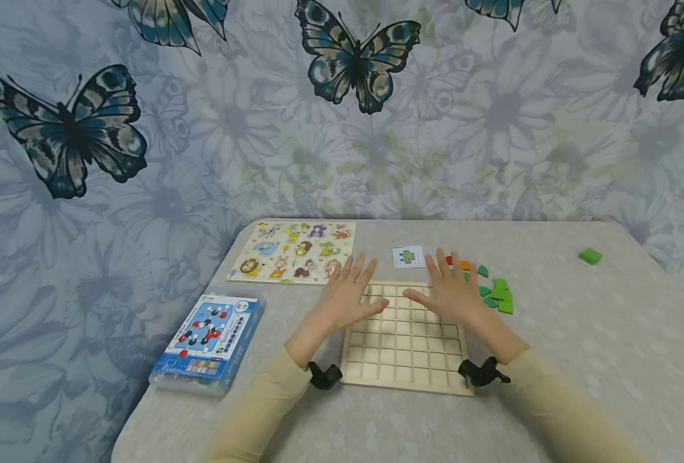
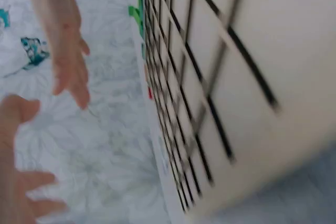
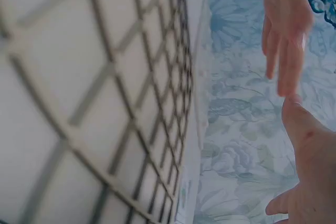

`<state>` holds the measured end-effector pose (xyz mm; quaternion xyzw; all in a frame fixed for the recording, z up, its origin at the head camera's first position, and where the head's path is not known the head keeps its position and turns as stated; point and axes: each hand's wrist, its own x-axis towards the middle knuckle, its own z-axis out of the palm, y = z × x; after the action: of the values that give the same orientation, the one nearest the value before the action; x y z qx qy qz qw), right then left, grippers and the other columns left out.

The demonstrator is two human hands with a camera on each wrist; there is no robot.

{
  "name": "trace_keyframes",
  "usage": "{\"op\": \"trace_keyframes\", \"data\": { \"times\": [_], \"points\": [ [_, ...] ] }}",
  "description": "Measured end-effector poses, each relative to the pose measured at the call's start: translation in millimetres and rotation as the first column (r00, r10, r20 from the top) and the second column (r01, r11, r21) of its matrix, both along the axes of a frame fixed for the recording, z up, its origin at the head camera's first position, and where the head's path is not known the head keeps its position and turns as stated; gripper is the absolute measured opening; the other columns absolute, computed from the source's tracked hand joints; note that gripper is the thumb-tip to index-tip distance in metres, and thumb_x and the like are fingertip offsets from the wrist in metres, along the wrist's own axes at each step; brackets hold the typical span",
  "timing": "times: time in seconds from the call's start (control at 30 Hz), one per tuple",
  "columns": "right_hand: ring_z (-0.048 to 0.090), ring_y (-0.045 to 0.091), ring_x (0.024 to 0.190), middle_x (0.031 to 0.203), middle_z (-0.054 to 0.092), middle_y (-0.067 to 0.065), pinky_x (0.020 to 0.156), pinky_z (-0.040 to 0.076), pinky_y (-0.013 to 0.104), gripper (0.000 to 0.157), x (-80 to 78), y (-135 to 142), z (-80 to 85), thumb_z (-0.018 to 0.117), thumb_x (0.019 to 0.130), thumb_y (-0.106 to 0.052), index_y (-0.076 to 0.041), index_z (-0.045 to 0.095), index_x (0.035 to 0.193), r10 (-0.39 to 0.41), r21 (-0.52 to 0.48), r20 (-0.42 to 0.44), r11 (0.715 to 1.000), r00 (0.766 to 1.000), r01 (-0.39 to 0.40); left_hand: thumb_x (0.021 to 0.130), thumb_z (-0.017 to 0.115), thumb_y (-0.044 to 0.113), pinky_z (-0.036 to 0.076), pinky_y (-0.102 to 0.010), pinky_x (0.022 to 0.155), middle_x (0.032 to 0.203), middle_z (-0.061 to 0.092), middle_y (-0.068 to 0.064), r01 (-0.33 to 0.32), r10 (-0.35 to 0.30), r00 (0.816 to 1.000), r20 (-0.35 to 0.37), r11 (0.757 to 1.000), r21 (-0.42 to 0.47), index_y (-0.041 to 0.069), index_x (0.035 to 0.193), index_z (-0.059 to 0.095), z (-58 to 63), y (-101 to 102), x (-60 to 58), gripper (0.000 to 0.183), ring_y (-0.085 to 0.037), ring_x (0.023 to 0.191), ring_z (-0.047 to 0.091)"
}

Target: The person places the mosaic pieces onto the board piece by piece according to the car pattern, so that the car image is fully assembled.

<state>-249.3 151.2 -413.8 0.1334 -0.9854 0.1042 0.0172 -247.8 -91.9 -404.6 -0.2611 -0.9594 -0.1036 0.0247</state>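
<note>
Grey tabletop (image 1: 596, 321): left hand (image 1: 346, 299) and right hand (image 1: 450, 292), spread, apart (nothing gripped), over gridded board (image 1: 402, 355); green pieces (image 1: 505, 297) liable to scatter from careless sweep.

Lettering runs down the right side of the cover (image 1: 230, 331) of a blue box (image 1: 206, 344) at the lower left of the frame, with a multicoloured row (image 1: 202, 368) below, all too small to read.
</note>
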Motion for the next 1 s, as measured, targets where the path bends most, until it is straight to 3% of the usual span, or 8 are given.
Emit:
{"op": "trace_keyframes", "data": {
  "times": [0.13,0.27,0.4,0.53,0.6,0.7,0.83,1.0],
  "points": [
    [0.02,0.05,0.132,0.15,0.019,0.027,0.099,0.021,0.07,0.096,-20.7,8,9.7,0.047,0.087,-0.067,0.001,0.02,0.149,0.039,-0.117,-0.051,0.992,0.998,-0.044,0.089,0.06,0.049,0.007,-0.046,0.114,0.156,0.014,-0.008,0.126,-0.119,0.992,-0.051,0.979,0.161,0.01,0.151,0.025,-0.6,-10,-9.2,0.081,-0.023,0.142,0.01],
    [0.039,0.05,0.12,0.138,0.035,0.032,0.095,0.037,0.062,0.079,-40.4,16,14.8,0.062,0.09,-0.041,0.009,0.031,0.142,0.116,-0.298,-0.081,0.945,0.99,-0.135,0.09,0.064,0.037,0.016,-0.048,0.113,0.152,0.026,-0.011,0.162,-0.18,0.983,0.023,0.928,0.337,0.006,0.148,0.03,-2.0,-17,-24.7,0.075,-0.026,0.139,0.023],
    [0.048,0.046,0.111,0.129,0.043,0.032,0.089,0.045,0.053,0.063,-59.7,23,16.1,0.064,0.091,-0.023,0.013,0.038,0.136,0.15,-0.412,-0.06,0.897,0.987,-0.162,0.092,0.063,0.032,0.029,-0.044,0.109,0.147,0.038,-0.008,0.156,-0.256,0.954,0.157,0.869,0.47,0.011,0.147,0.035,0.7,-17,-52.2,0.066,-0.025,0.133,0.035],
    [0.053,0.041,0.108,0.125,0.05,0.028,0.085,0.049,0.048,0.05,-80.3,28,15.6,0.061,0.093,-0.016,0.01,0.045,0.133,0.137,-0.505,0.026,0.856,0.99,-0.105,0.093,0.063,0.024,0.037,-0.033,0.104,0.137,0.05,-0.008,0.174,-0.351,0.908,0.227,0.812,0.558,0.01,0.143,0.043,4.7,-12,-90.1,0.056,-0.022,0.124,0.047],
    [0.053,0.04,0.109,0.123,0.053,0.025,0.086,0.049,0.046,0.046,-89.2,29,13.2,0.06,0.094,-0.016,0.008,0.047,0.131,0.12,-0.537,0.092,0.842,0.989,-0.052,0.093,0.062,0.022,0.037,-0.03,0.103,0.135,0.052,-0.009,0.168,-0.356,0.901,0.248,0.813,0.557,0.008,0.141,0.045,4.5,-9,-106.2,0.052,-0.022,0.122,0.049],
    [0.055,0.037,0.106,0.118,0.057,0.024,0.085,0.05,0.044,0.044,-98.8,30,7.8,0.061,0.093,-0.014,0.009,0.05,0.129,0.099,-0.548,0.161,0.836,0.982,0.006,0.094,0.061,0.021,0.038,-0.029,0.102,0.134,0.053,-0.007,0.131,-0.316,0.905,0.286,0.845,0.518,0.009,0.138,0.049,0.7,-5,-125.0,0.047,-0.02,0.121,0.05],
    [0.061,0.034,0.095,0.112,0.059,0.024,0.081,0.053,0.04,0.039,-102.5,29,-2.4,0.061,0.092,-0.008,0.012,0.053,0.124,0.089,-0.561,0.206,0.826,0.974,0.043,0.093,0.061,0.017,0.039,-0.028,0.1,0.131,0.054,-0.006,0.078,-0.263,0.906,0.33,0.873,0.482,0.007,0.133,0.053,-7.1,5,-140.8,0.042,-0.019,0.12,0.05],
    [0.061,0.034,0.095,0.11,0.06,0.025,0.079,0.054,0.039,0.036,-100.7,27,-17.6,0.062,0.089,-0.004,0.013,0.055,0.121,0.08,-0.561,0.205,0.827,0.976,0.05,0.092,0.062,0.01,0.038,-0.028,0.102,0.133,0.053,-0.011,0.079,-0.251,0.897,0.363,0.901,0.427,0.0,0.132,0.052,-21.8,19,-151.7,0.043,-0.024,0.121,0.048]
  ]
}}
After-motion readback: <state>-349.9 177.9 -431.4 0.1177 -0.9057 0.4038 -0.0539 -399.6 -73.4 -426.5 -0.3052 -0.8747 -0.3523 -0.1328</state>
